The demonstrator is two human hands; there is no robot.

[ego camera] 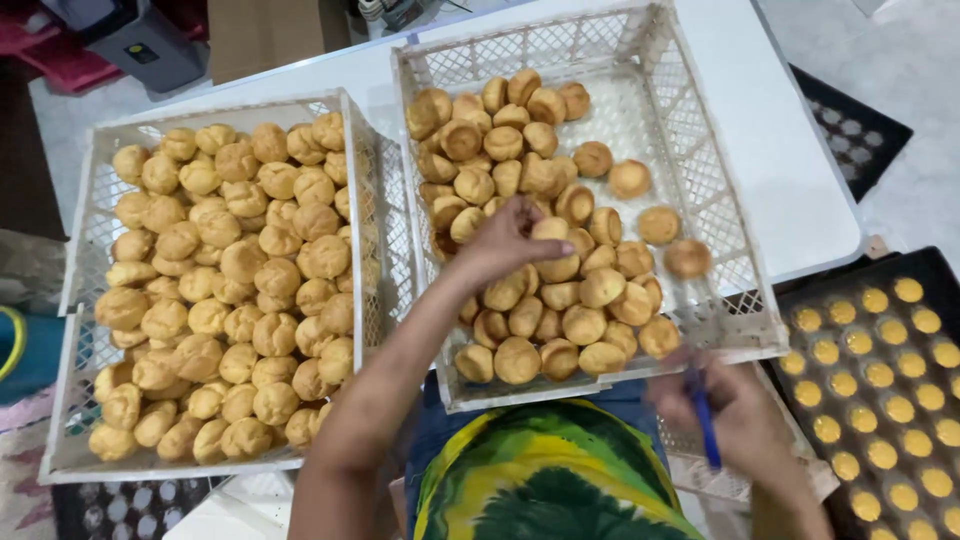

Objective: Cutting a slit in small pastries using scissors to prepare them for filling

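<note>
**Picking puffs from the right crate**

Left hand (505,240) reaching into the right crate (735,250), fingertips pinched together on one golden cream puff (549,229) near the middle of the pile. Right hand (735,415) low at the crate's near edge, grip clamped on a slim blue tool (704,420), its tip pointing down toward the body. Picked puff still among its neighbours, touching the ones beside and below it.

Left crate (75,300) just beside, heaped nearly full with similar puffs. Both crates resting on a white tabletop (790,130). At far right, a dark tray (790,300) carrying rows of small yellow rounds. Green and yellow cloth (545,480) directly below the camera.

To handle this well: light pressure only, since such shells probably crush easily; a straight lift upward, so neighbouring puffs do not roll; a hold by the sides rather than the domed top. Blue tool best kept steady and clear of the crate wall while the other hand brings the puff across. Loose puffs toward the crate's right side lie apart and look easier to pick cleanly.
</note>
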